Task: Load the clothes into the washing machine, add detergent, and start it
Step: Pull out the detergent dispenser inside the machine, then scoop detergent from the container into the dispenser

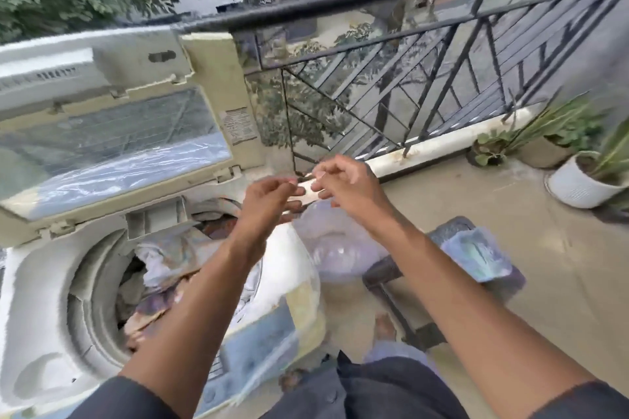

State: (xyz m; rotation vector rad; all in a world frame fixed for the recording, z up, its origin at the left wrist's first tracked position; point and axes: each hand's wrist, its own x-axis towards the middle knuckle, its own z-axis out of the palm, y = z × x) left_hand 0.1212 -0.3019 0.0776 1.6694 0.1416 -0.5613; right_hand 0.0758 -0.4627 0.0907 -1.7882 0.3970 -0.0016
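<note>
One washing machine (51, 299) is seen at the lower left, its single lid (112, 146) raised and leaning back toward 11 o'clock. Inside the one round drum (98, 309), a heap of clothes (163, 265) is piled up to the opening; the separate garments cannot be counted because of blur.

Two bare hands are held out over the machine's right edge, close together near the centre of the view. The left hand (272, 201) is shown with fingers curled and thumb and forefinger pinched together at 3 o'clock of the palm. The right hand (343, 180) is likewise curled, its fingertips (318, 177) pinched toward the left hand. Whether anything thin is gripped between them cannot be told; only a pale blurred strip is visible there.

Just below the hands, toward 6 o'clock, one clear plastic bag (337, 248) is seen. At 4 o'clock of it, one dark stool (401, 275) bears one bluish packet (476, 255). One black railing (425, 54) runs across the top, and three plant pots (575, 184) are counted at 3 o'clock.
</note>
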